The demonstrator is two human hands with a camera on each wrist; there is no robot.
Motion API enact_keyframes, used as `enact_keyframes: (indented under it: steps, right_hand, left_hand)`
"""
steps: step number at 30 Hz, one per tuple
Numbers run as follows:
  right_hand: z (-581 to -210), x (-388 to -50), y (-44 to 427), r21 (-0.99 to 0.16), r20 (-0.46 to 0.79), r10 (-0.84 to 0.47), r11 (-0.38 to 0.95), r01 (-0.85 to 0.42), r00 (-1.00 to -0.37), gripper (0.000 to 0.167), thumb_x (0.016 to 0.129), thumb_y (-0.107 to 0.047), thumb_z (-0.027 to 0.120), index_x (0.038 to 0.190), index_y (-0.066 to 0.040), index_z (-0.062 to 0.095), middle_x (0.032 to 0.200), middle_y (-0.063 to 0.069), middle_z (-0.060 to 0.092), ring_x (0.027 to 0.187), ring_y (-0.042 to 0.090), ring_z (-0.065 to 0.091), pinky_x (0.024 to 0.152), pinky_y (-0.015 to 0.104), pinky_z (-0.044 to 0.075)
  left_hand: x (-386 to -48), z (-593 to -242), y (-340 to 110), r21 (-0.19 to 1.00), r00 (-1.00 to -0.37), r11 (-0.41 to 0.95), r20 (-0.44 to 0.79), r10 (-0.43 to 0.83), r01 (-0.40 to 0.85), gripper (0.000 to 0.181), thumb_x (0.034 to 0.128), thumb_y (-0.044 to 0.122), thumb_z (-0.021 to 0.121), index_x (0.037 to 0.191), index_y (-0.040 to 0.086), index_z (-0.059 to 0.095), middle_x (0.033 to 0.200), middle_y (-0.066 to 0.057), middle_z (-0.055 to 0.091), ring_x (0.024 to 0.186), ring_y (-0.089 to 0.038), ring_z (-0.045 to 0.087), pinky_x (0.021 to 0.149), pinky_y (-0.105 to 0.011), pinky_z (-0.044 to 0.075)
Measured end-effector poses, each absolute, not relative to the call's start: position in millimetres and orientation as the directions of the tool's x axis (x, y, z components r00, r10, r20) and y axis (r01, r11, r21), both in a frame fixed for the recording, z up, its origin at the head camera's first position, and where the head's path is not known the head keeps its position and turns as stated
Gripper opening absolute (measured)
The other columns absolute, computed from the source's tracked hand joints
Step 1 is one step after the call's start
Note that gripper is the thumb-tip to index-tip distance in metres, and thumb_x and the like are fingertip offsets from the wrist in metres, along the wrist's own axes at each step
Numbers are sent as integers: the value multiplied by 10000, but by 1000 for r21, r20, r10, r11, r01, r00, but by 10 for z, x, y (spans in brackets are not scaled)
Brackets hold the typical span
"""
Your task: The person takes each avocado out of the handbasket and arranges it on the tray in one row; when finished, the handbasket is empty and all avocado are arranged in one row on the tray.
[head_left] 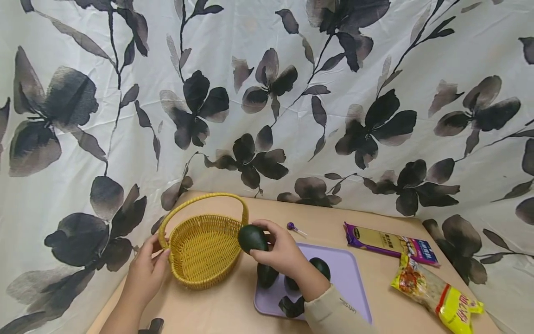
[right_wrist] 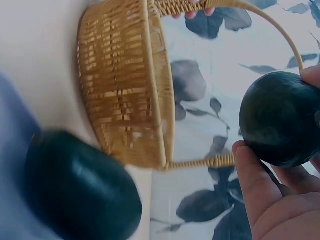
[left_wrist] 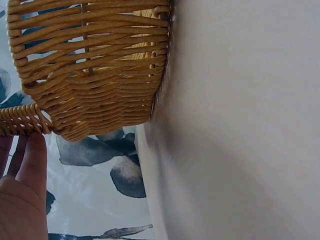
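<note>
My right hand holds a dark green, egg-shaped avocado in the air at the right rim of the yellow wicker basket. The right wrist view shows the fingers round this avocado, with the basket beyond it. At the basket's left side, my left hand grips the foot of the arched handle. No fruit shows inside the basket. More dark green avocados lie on the lilac tray, partly hidden by my right arm; one looms near in the right wrist view.
A purple-wrapped lollipop lies behind the tray. Toward the right are a purple and gold packet and a yellow food bag. A floral curtain hangs along the table's back edge.
</note>
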State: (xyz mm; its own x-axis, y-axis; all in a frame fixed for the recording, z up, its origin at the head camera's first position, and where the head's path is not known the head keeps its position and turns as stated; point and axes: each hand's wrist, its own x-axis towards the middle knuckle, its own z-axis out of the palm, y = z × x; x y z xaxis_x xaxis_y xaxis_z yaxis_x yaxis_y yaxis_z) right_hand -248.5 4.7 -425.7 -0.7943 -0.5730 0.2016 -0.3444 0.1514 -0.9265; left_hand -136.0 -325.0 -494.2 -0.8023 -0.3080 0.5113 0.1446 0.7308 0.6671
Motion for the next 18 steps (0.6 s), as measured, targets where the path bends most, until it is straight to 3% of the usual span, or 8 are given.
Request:
enact_keyframes:
  steps: [5, 11, 18]
  right_hand:
    - [-4324, -2456, 303, -924, 214, -542, 158, -349, -812, 648, 819, -86, 825, 1411, -155, 572, 1399, 82, 575, 1159, 292, 674, 888, 342, 652]
    - [-4454, -2427, 575, -924, 224, -501, 163, -346, -836, 642, 819, -55, 829, 1400, -163, 579, 1403, 122, 566, 1145, 302, 678, 883, 324, 652]
    - [-4526, -2384, 881, -921, 238, -461, 173, -350, -855, 647, 823, -55, 833, 1403, -173, 572, 1413, 150, 564, 1139, 316, 691, 866, 305, 653]
  left_hand:
    - [-1301, -4955, -3212, 671, -801, 728, 509, -315, 141, 476, 1053, 114, 572, 1486, -1, 413, 1307, -182, 592, 1233, -383, 592, 968, -13, 449]
    - [-1239, -4983, -3173, 671, -799, 728, 512, -315, 143, 468, 1054, 107, 565, 1478, -20, 414, 1304, -193, 590, 1217, -374, 588, 943, 49, 415]
    - [-1210, -4987, -3124, 681, -807, 723, 489, -332, 115, 481, 1063, 143, 562, 1495, 3, 403, 1334, -208, 576, 1256, -424, 584, 948, -16, 465]
